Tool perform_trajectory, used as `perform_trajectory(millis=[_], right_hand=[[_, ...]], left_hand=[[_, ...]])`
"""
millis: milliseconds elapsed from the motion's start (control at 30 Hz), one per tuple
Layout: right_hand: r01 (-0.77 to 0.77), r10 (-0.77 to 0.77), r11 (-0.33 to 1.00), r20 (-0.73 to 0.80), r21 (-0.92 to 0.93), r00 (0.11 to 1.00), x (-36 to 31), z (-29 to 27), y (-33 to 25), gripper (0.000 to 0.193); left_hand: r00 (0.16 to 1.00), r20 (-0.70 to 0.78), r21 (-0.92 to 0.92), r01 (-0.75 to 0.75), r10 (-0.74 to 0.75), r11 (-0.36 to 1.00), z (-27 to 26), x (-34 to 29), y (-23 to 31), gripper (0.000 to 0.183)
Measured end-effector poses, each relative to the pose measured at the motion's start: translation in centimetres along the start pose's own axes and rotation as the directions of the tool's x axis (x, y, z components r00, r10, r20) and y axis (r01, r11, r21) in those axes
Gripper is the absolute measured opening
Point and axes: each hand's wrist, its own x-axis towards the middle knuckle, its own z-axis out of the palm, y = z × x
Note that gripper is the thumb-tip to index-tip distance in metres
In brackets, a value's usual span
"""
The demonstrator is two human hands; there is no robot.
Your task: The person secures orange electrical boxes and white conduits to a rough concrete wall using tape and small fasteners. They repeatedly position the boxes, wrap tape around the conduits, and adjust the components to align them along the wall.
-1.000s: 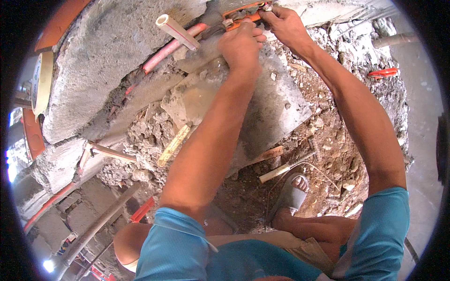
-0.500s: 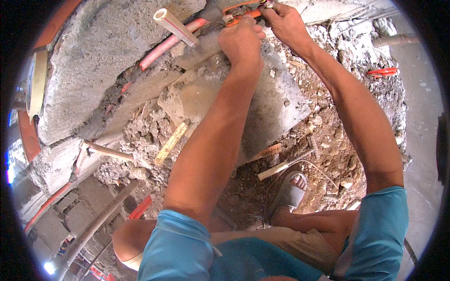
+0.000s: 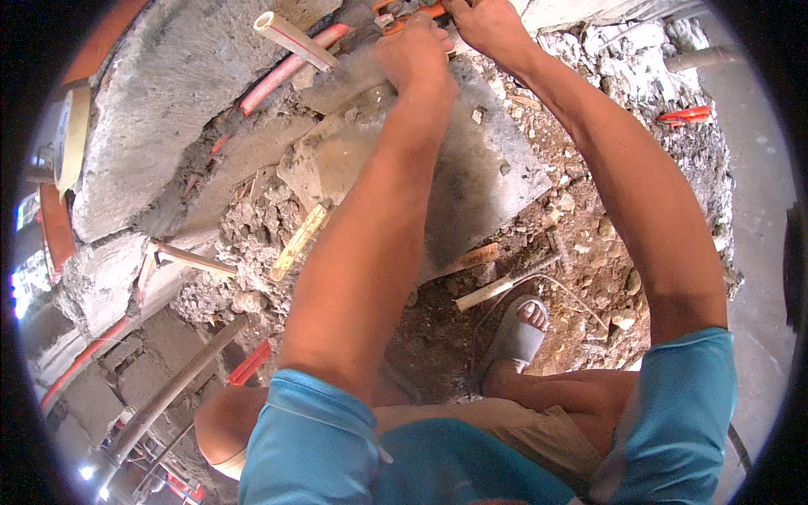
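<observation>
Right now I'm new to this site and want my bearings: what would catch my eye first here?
Two bare forearms reach up the middle, the left hand and right hand both gripping an orange-handled tool at the top edge. Left of them a cream pipe end juts from broken concrete slabs beside a pink pipe. Below lies rubble, with a grey sandal on red earth.

You're working in bright, warm daylight; your forearms cast soft shadows over the concrete slab [image 3: 480,177] and the rubble. The fisheye bends straight edges near the black rim, and the lower left corner shows small glare spots and blur.
</observation>
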Motion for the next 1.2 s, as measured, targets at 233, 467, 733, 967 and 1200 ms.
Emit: perform_trajectory(millis=[233,467,733,967,1200], right_hand=[[0.055,-0.055,0.995,0.004,-0.087,0.998,0.9,0.0,1.4,0.04],[0.048,-0.048,0.999,0.001,-0.008,0.999,0.5,-0.4,1.4,0.041],[-0.009,0.008,1.0,0.045,0.021,0.999,-0.3,-0.7,0.0,0.04],[0.035,-0.035,0.997,0.008,-0.071,0.999,1.1,-1.0,1.0,0.041],[-0.014,0.014,1.0,0.055,0.01,0.998,1.3,-0.3,1.2,0.042]], left_hand=[[0.984,0.081,0.055,0.157,-0.161,0.986,-0.9,0.1,1.0,0.02],[0.953,0.207,0.115,0.2,-0.22,0.973,0.1,-0.7,1.9,0.02],[0.988,0.003,0.066,0.153,-0.153,0.986,1.2,0.2,0.5,0.016],[0.963,0.112,0.146,0.227,-0.244,0.963,1.5,-0.1,1.7,0.018],[0.952,0.184,0.259,0.192,-0.244,0.946,0.1,-1.1,2.9,0.024]])
